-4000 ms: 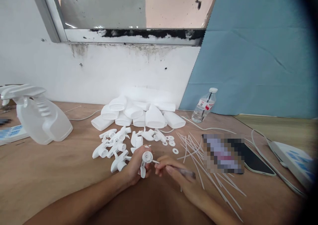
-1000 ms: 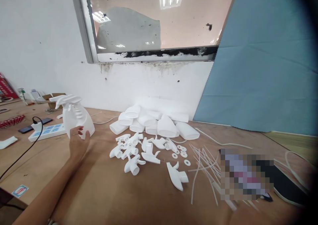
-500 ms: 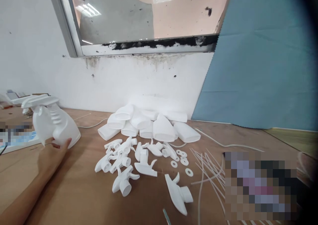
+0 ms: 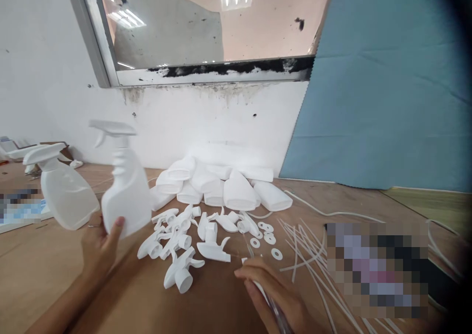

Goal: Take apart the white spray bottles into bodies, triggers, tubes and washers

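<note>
My left hand (image 4: pixel 99 248) grips the lower body of a white spray bottle (image 4: pixel 127 201), raised upright above the table with its trigger head on. Behind it, another white spray bottle (image 4: pixel 68 196) stands tilted. My right hand (image 4: pixel 278 297) is closed low at the front, with a slim tool (image 4: pixel 275 310) with a clear handle in its fingers. A white scrap of something (image 4: pixel 244 261) shows at its fingertips; most of it is hidden. Several loose white trigger heads (image 4: pixel 182 270) lie between my hands.
White empty-looking bottles (image 4: pixel 241 191) are piled against the wall. White washers (image 4: pixel 276 254) and thin clear tubes (image 4: pixel 313 270) lie at the right. A blue cloth (image 4: pixel 368 103) hangs on the wall. A white cord (image 4: pixel 332 213) crosses the table.
My left hand has moved right and now holds a bottle up, away from the standing one. My right hand has come in over the spot where a trigger head and slim tool lay.
</note>
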`<state>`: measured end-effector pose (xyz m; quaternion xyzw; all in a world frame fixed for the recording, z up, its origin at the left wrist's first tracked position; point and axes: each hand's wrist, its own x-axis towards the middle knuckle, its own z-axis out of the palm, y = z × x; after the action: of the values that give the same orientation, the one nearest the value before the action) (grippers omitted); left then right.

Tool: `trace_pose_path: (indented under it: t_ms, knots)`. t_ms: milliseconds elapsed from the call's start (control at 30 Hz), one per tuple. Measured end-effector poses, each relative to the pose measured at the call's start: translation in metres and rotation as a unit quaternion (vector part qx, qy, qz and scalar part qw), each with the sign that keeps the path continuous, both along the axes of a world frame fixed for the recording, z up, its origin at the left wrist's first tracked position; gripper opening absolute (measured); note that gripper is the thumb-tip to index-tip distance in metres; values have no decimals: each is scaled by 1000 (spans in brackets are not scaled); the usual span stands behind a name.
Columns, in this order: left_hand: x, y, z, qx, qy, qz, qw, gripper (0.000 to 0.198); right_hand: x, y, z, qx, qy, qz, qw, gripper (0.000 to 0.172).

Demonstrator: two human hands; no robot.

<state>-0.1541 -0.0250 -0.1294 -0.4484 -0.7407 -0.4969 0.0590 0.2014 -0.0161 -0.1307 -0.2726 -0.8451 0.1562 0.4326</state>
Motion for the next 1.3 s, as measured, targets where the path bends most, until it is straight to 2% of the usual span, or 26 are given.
trace_pose_path:
  t_ms: [100, 200, 300, 367, 467, 600, 767, 833, 900, 967, 1033, 1100, 1167, 1300]
  knots:
    - [39, 3, -19, 43, 26, -157, 986, 38, 9, 17, -4, -65, 33, -7, 997, 21]
    - [74, 2, -34, 9, 64, -314, 947, 37, 27, 24, -10, -191, 89, -52, 976, 19]
    - [95, -1, -37, 16, 134, -398, 908, 40, 45, 31, -12, -290, 214, -64, 931, 26]
    - [96, -2, -36, 52, 183, -429, 883, 49, 54, 35, -8, -324, 310, -42, 893, 29]
    - [86, 0, -35, 106, 258, -442, 853, 57, 61, 38, 6, -400, 374, -24, 836, 35]
    - [72, 2, -34, 142, 321, -436, 829, 52, 62, 36, 20, -520, 346, -7, 781, 45]
    - [70, 1, -35, 168, 371, -408, 817, 35, 55, 31, 14, -554, 296, 19, 778, 55]
    - [71, -1, -36, 173, 385, -407, 810, 31, 54, 31, 11, -564, 293, 13, 772, 49]
    - [71, -2, -38, 175, 388, -408, 808, 32, 53, 31, 11, -579, 286, 14, 763, 37]
    - [73, -1, -38, 180, 357, -399, 825, 40, 54, 32, 13, -591, 283, 13, 755, 26]
    - [74, 3, -35, 173, 314, -378, 854, 48, 54, 33, 14, -593, 299, -7, 748, 23]
    - [74, 7, -29, 158, 297, -369, 866, 49, 54, 33, 15, -588, 318, -25, 743, 23]
    - [71, 10, -19, 142, 303, -380, 862, 47, 52, 33, 15, -577, 334, -29, 745, 26]
    - [59, 10, 8, 146, 309, -399, 851, 59, 46, 32, 17, -532, 354, -12, 769, 33]
